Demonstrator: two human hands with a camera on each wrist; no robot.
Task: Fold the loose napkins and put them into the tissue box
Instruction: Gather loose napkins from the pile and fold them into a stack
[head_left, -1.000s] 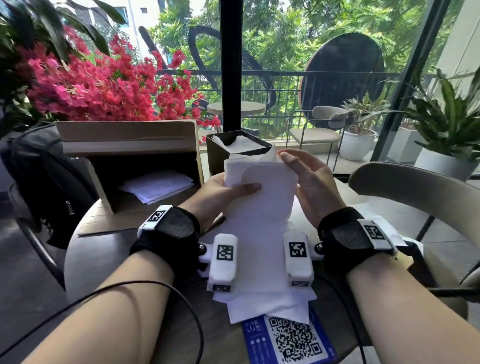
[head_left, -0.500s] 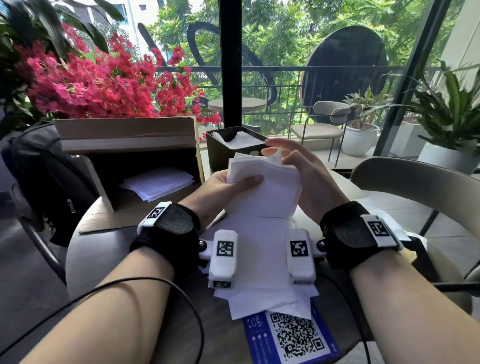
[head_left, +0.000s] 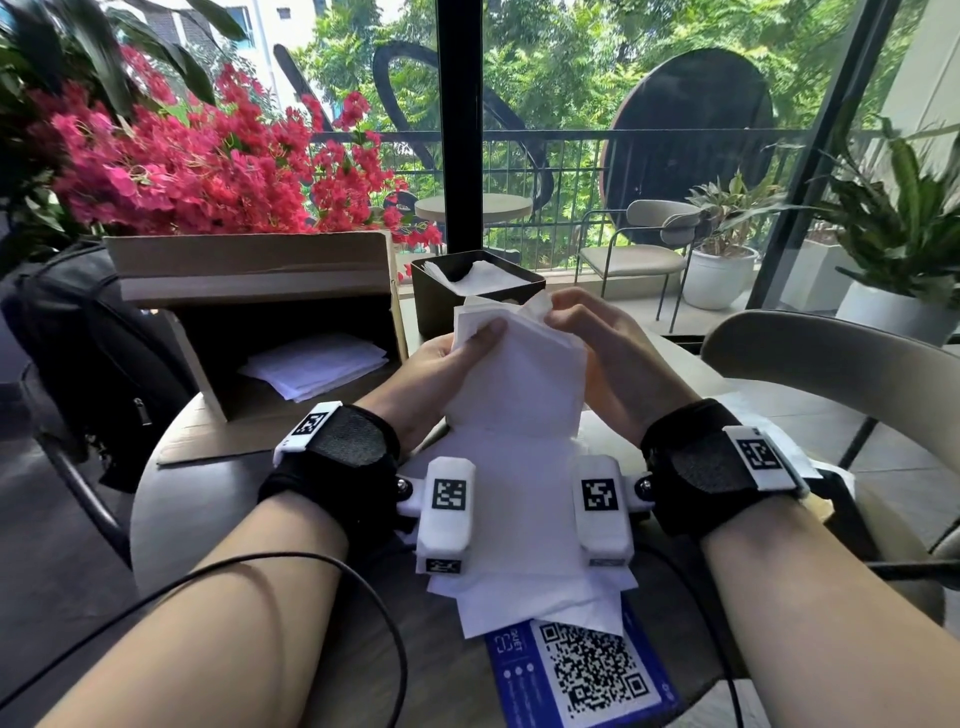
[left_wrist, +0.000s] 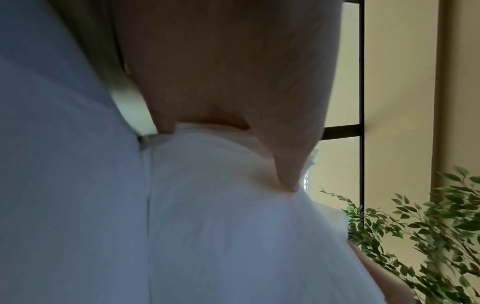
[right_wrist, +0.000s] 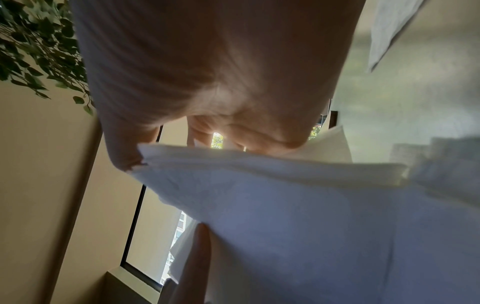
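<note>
A white napkin (head_left: 519, 374) is held up over the table, folded over on itself. My left hand (head_left: 447, 358) pinches its upper left corner with the thumb on top. My right hand (head_left: 587, 332) pinches the upper right corner. In the left wrist view the napkin (left_wrist: 207, 205) fills the frame under the hand (left_wrist: 233, 92). The right wrist view has the napkin (right_wrist: 285, 195) hanging from the hand (right_wrist: 221, 92). Loose napkins (head_left: 524, 566) lie flat on the table beneath my wrists. The dark tissue box (head_left: 467, 291) stands just behind, with napkins inside.
An open cardboard box (head_left: 270, 322) on its side at the left holds a stack of white napkins (head_left: 317, 364). A blue QR card (head_left: 582, 670) lies at the near table edge. A chair back (head_left: 841, 364) is at the right, a black bag (head_left: 83, 353) at the left.
The long napkin has been folded in half: its far end came toward me and both hands now hold the doubled top edge closer together.
</note>
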